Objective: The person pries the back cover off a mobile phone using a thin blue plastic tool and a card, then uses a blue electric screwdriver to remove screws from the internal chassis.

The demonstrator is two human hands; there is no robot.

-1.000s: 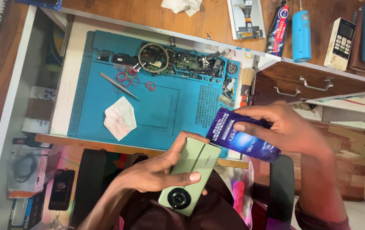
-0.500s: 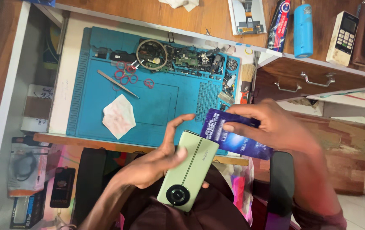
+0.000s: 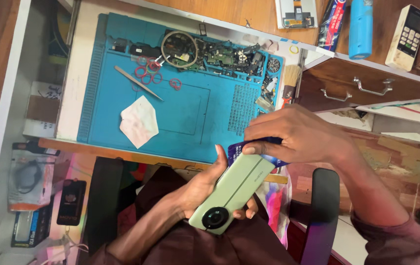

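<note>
My left hand [image 3: 195, 189] cradles a pale green phone [image 3: 239, 186] back side up, its round camera ring toward my lap and my thumb raised beside its upper edge. My right hand [image 3: 301, 137] comes in from the right, pinching a dark blue card-like packet [image 3: 235, 148] against the phone's top end. Most of the packet is hidden under my fingers and the phone. Both hands hover over my lap, just off the front edge of the blue work mat [image 3: 210, 115].
On the mat lie tweezers [image 3: 139, 83], a white wipe [image 3: 139, 122], red rings [image 3: 147, 74], a round metal ring [image 3: 179, 49] and circuit parts [image 3: 227, 55]. A brush [image 3: 291, 81], a drawer [image 3: 352, 91], a blue cylinder [image 3: 360, 27] and a remote [image 3: 406, 35] are at right.
My right hand has brought the blue packet down and left onto the phone's top end, where it is now mostly covered. The phone has stayed in my left hand.
</note>
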